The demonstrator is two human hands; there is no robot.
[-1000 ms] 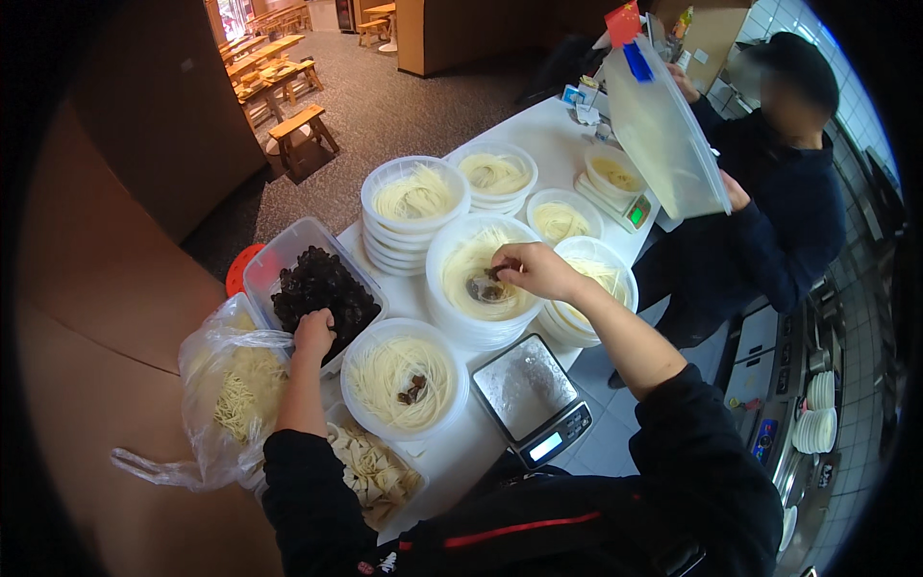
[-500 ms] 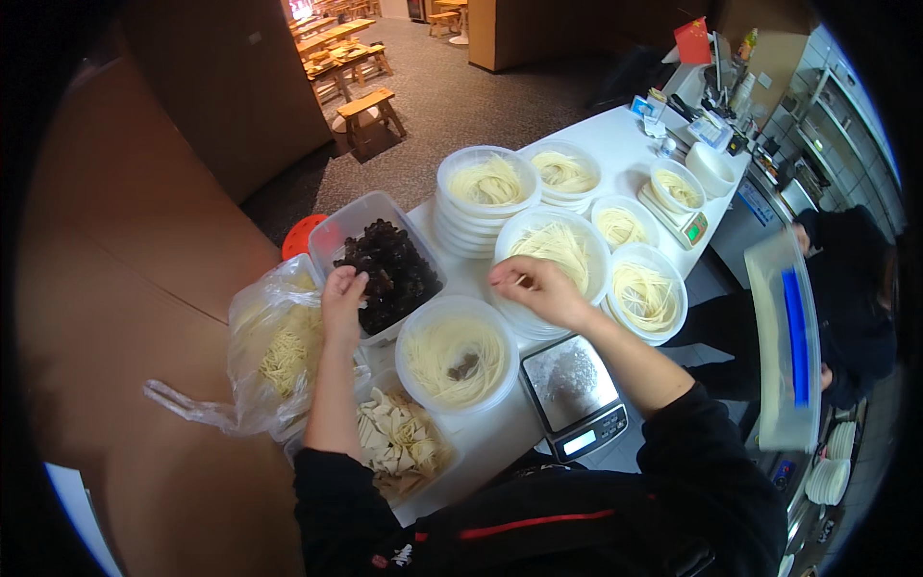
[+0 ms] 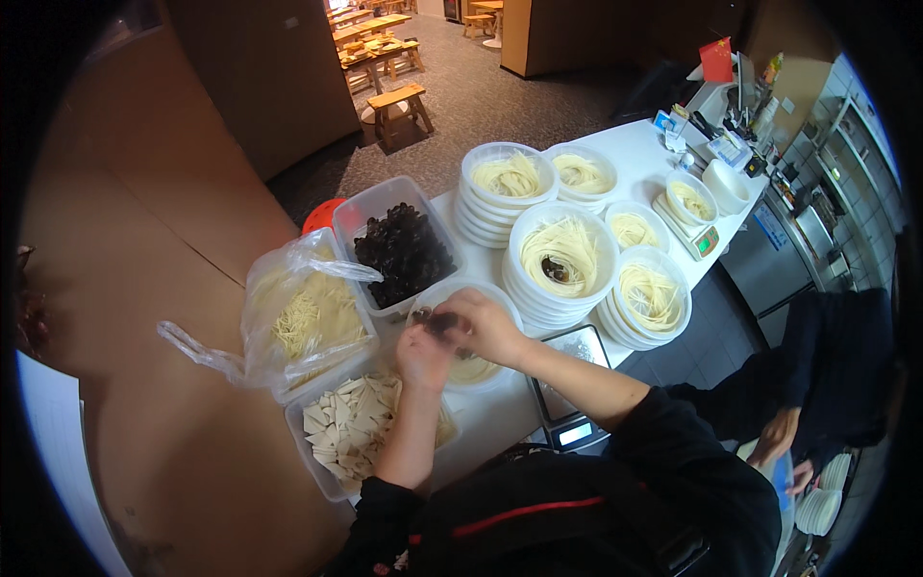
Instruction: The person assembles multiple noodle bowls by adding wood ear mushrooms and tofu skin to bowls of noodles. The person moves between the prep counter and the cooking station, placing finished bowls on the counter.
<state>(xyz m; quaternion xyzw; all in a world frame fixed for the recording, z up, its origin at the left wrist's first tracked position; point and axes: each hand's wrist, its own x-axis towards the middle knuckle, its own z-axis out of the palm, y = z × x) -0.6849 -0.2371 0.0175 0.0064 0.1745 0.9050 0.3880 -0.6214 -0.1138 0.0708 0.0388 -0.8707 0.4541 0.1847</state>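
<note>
No words or numbers can be clearly read. A pale lit screen (image 3: pixel 575 434) is set into the black scale (image 3: pixel 581 348), and a green lit screen (image 3: pixel 707 242) into the white scale (image 3: pixel 681 229); both are too small to be made out. Faint yellow marks are borne by the red flag (image 3: pixel 715 61). A blue label (image 3: pixel 770 227), its print blurred, is fixed to the metal cabinet (image 3: pixel 755 267).

we are in a restaurant's food preparation area, open to its dining room. at the far left we see long brown wooden tables (image 3: pixel 370 50) and a small tan wooden bench (image 3: pixel 396 96). along our long white counter (image 3: pixel 488 423) stand stacked round translucent plastic bowls (image 3: pixel 486 226) of pale noodles and a square black digital scale (image 3: pixel 575 435). stacked round white plates (image 3: pixel 819 512) sit at the near right.
</note>
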